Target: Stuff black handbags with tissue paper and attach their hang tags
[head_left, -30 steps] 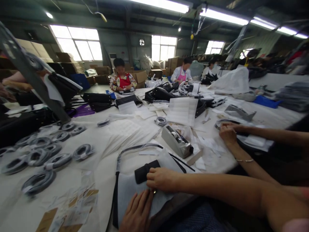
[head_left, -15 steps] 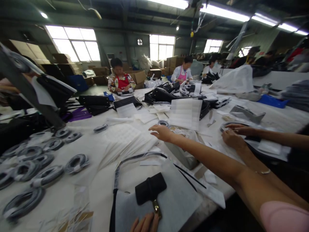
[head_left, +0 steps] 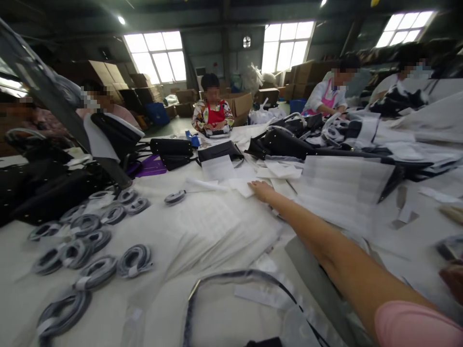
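Note:
My right hand (head_left: 263, 190) is stretched far forward across the table, its fingers closed at the edge of a small white sheet (head_left: 242, 186). More small white sheets (head_left: 280, 169) lie just beyond it. Below my forearm spreads a stack of thin white foam sheets (head_left: 213, 231). In front of me is a bag with a dark strap (head_left: 231, 274) wrapped in clear film. Only the top of its black flap (head_left: 265, 342) shows at the bottom edge. My left hand is out of view.
Wrapped coiled straps (head_left: 85, 224) lie on the left, near a slanting grey post (head_left: 104, 159). Black bags (head_left: 171, 152) line the far side. A large foam sheet (head_left: 340, 193) lies right of my hand. Co-workers sit opposite; another person's hand (head_left: 452, 279) is at the right edge.
My right hand has reached further forward and come down onto the small white sheets. The view has shifted, so my left hand, earlier at the bag's metal clasp, has dropped out of the picture.

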{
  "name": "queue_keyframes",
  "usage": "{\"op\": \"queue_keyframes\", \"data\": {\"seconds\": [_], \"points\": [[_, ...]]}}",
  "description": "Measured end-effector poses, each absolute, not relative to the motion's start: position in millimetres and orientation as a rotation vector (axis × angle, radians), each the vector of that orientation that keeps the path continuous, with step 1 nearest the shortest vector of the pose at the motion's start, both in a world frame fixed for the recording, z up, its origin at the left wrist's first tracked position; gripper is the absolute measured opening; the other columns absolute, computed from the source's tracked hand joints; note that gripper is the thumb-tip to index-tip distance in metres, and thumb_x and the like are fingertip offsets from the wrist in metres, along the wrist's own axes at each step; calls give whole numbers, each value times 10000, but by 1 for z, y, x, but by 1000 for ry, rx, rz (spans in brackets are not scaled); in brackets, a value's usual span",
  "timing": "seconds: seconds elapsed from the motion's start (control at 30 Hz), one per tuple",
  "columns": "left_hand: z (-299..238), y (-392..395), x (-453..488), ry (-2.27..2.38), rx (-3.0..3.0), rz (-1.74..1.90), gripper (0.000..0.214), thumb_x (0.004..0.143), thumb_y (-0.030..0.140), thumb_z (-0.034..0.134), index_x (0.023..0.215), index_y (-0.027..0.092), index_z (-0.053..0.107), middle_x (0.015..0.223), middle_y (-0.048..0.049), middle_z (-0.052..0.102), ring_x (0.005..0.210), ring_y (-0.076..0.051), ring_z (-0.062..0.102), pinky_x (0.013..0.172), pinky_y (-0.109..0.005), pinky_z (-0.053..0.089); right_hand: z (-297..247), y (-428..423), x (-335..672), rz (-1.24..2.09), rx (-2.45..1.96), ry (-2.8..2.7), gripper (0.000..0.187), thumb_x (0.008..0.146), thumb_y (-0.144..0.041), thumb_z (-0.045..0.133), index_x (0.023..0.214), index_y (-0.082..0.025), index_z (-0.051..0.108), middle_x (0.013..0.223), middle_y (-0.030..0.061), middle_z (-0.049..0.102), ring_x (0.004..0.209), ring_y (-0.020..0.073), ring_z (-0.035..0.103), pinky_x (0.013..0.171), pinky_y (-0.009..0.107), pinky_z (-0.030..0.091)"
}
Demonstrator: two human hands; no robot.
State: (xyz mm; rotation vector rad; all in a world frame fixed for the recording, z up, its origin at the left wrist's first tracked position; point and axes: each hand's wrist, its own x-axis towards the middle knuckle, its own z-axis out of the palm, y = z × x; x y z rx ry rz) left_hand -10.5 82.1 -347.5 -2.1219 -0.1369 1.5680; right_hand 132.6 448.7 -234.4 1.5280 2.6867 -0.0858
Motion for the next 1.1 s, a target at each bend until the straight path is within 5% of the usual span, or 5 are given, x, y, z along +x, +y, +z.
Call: {"op": "queue_keyframes", "data": {"seconds": [0.1, 0.33, 0.47, 0.8, 1.1], "points": [[-340, 73, -29, -356, -2405, 672, 669, 683, 798, 594, 1299, 558, 489, 1050, -54, 717, 934, -298, 683, 485, -400, 607, -210, 436, 134, -7, 1491, 2792, 600, 839, 19, 411, 1424, -113, 434, 1408, 169, 529, 1286, 232, 498, 1085, 374, 340], [-329, -39, -56, -867, -2291, -430, 455, 870, 498, 517, 1325, 495, 519, 1255, 43, 647, 1198, -263, 578, 924, -468, 589, -137, 265, 128, 215, 1145, 3261, 558, 905, -202, 444, 1459, -177, 388, 1422, 104, 536, 1178, 248, 571, 918, 346, 451], [-303, -97, -44, -1343, -2483, -393, 522, 901, 239, 435, 1421, 231, 472, 1369, -23, 582, 1227, -184, 541, 1077, -323, 462, -124, 130, 137, -16, 848, 3210, 570, 869, -225, 474, 1435, -171, 425, 1241, 99, 666, 985, 232, 649, 773, 321, 479], [-311, -105, -40, -1402, -2467, -767, 395, 973, 391, 456, 1286, 167, 543, 1114, -106, 697, 1118, -242, 624, 976, -414, 529, -194, 45, 181, -474, 326, 2916, 613, 936, -550, 480, 1467, -246, 434, 1500, 144, 433, 1341, 349, 413, 1072, 530, 296], [-297, -107, -35, -1569, -2568, -541, 541, 953, 331, 526, 1467, 278, 369, 1393, -61, 552, 1237, -225, 536, 1073, -386, 434, -178, 50, 173, -363, 509, 3070, 685, 844, -636, 589, 1425, -284, 497, 1157, 131, 610, 1049, 282, 581, 973, 453, 421]]}}
